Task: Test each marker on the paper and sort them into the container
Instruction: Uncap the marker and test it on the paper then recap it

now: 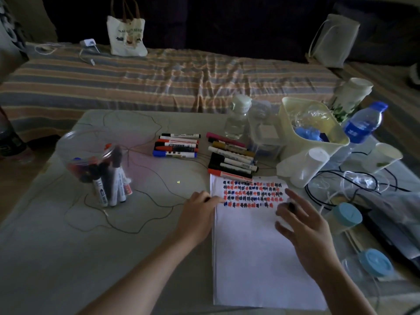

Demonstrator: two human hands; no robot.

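Observation:
A white paper sheet [254,258] lies on the table, with rows of red, blue and black test marks [252,193] across its top. My left hand [200,212] rests on the sheet's left edge, fingertips touching the marks. My right hand [304,226] hovers over the sheet's right side with fingers spread and blurred. It pinches a small dark marker [292,206] between thumb and fingers. A clear container [75,144] at the left holds several markers [111,185]. Loose markers lie in two groups [176,145] [231,159] behind the paper.
A cream bin [293,142], white cups [304,167], clear bottles [236,119], a water bottle [363,123], blue-lidded jars [347,215] and tangled cables [354,180] crowd the right side. A thin cord [127,230] loops over the table. A striped bed [159,80] lies behind.

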